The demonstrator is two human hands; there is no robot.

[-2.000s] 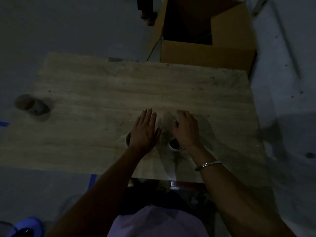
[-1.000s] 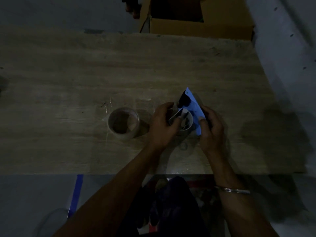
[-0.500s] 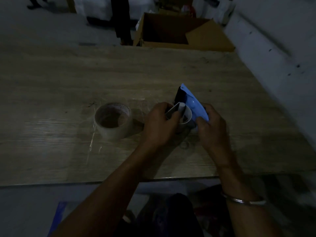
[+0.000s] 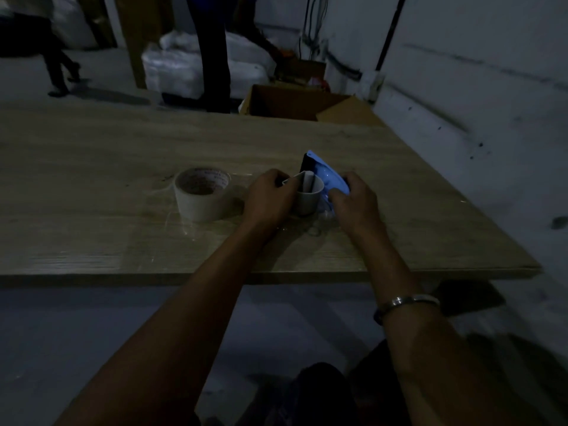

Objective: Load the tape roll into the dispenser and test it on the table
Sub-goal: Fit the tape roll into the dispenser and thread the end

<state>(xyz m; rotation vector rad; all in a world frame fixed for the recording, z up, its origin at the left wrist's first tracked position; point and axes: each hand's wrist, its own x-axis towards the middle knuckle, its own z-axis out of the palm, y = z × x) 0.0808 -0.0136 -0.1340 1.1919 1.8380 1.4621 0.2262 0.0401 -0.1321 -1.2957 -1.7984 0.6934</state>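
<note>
A pale tape roll (image 4: pixel 201 193) stands flat on the wooden table (image 4: pixel 92 167), just left of my hands and untouched. The blue tape dispenser (image 4: pixel 329 178) rests on the table with a grey round hub (image 4: pixel 307 196) in it. My left hand (image 4: pixel 270 199) grips the hub and a metal flap at its left side. My right hand (image 4: pixel 353 204) holds the dispenser's blue body from the right. Its lower part is hidden behind my fingers.
An open cardboard box (image 4: pixel 304 104) sits beyond the table's far edge. A person's legs (image 4: pixel 215 53) stand behind the table, near white sacks (image 4: pixel 172 66). A grey wall (image 4: pixel 476 87) runs along the right side.
My hands left the table top and took hold of the dispenser; the tape roll stays uncovered at the left. My view has tilted up, showing the room beyond.
</note>
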